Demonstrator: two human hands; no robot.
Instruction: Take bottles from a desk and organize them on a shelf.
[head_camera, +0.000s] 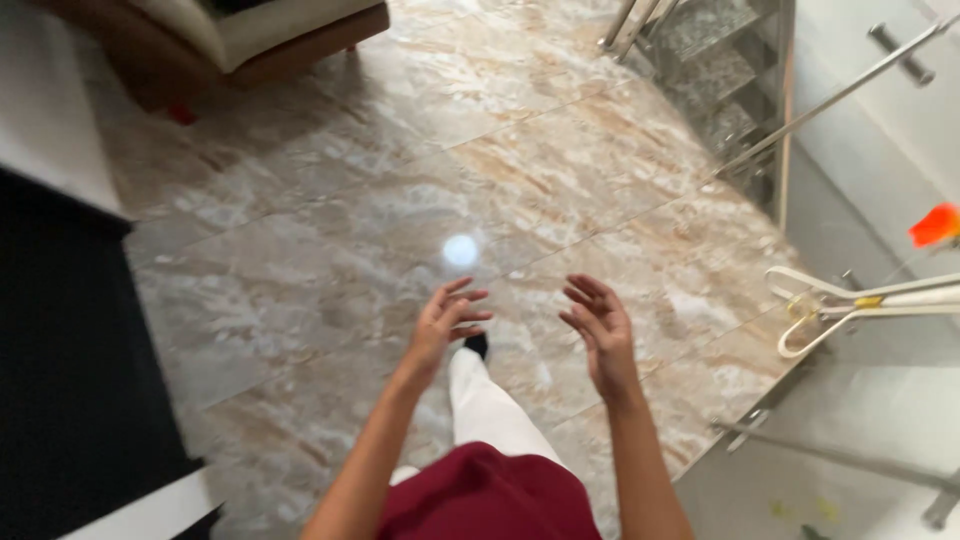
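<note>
Both hands empty, fingers spread and loosely curled, palms facing each other, held out in front at waist level over the marble floor (330, 240). Left hand (448, 322) and right hand (598, 325) are level with each other and apart, nothing between them but floor and one white-trousered leg (490, 410) stepping forward with a dark shoe tip.

Nearest graspable thing: white plastic hangers (850, 300), to the right of the right hand, near but not touching. They seem to rest on a pale glass-like surface at right; can't tell exactly what carries them. Long axis runs roughly left-right, hook/shoulder ends pointing toward the right hand. Right hand is clearly the nearer one; left hand is well apart from them. An orange object (935, 224), blurred, sits above the hangers at frame edge, kind unclear.

Rest: metal handrail (840, 95) running diagonally at top right, grey stone stairs (715, 60) behind it, wooden sofa base with cream cushion (250, 35) top left, black panel (60, 350) along left edge. Bright light reflection on floor just ahead of the left hand.
</note>
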